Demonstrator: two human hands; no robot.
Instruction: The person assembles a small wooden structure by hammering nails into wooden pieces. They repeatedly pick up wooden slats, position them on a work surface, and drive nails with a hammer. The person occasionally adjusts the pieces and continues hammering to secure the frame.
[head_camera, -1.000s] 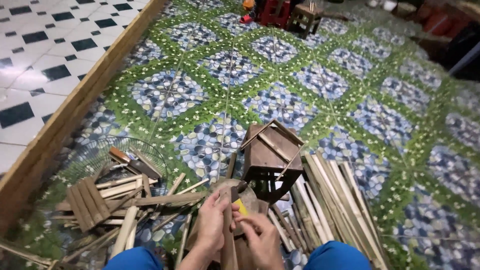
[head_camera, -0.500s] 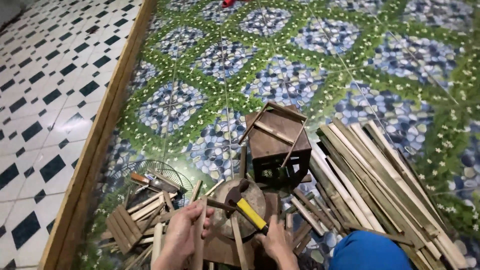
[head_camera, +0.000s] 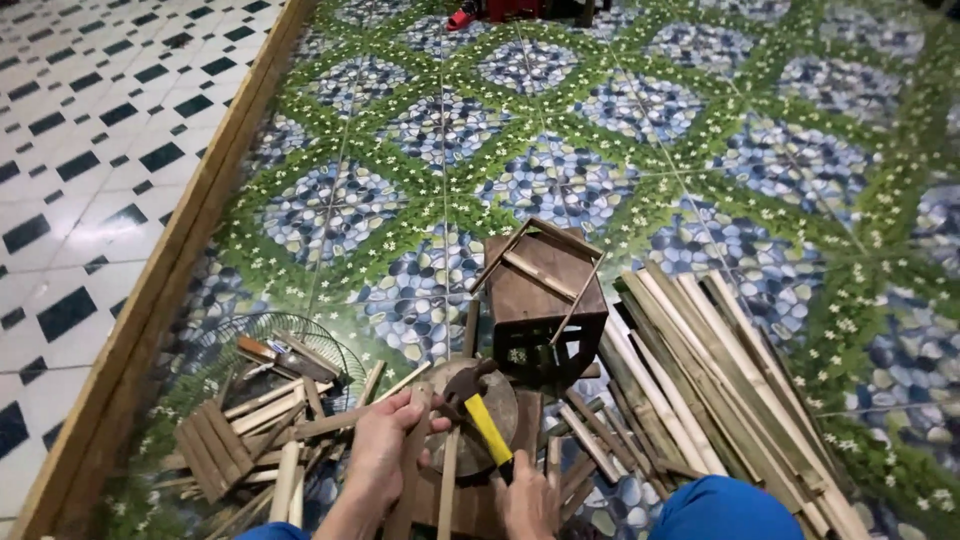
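The left hand (head_camera: 385, 450) has its fingers curled tight around a thin flat wooden slat (head_camera: 410, 470) and holds it standing up against the round wooden chopping block (head_camera: 480, 415). The right hand (head_camera: 530, 505) is closed around the handle of a claw hammer with a yellow grip (head_camera: 480, 415). The hammer's dark head rests over the top of the block, near the top of the slat.

Half a second ago the left hand sat lower and further left, and the hammer lay more flat. Now the hand has come up beside the block, and the hammer points up and left. The view has also slid, so more floor shows on the right.

Just behind the block stands a dark brown wooden box stool (head_camera: 545, 300). To its right lies a big pile of long pale bamboo strips (head_camera: 720, 380). To the left is a heap of short wooden pieces (head_camera: 250, 430) beside a round wire fan guard (head_camera: 300, 340). Everything sits on a green and blue pebble-pattern floor mat (head_camera: 560, 180).
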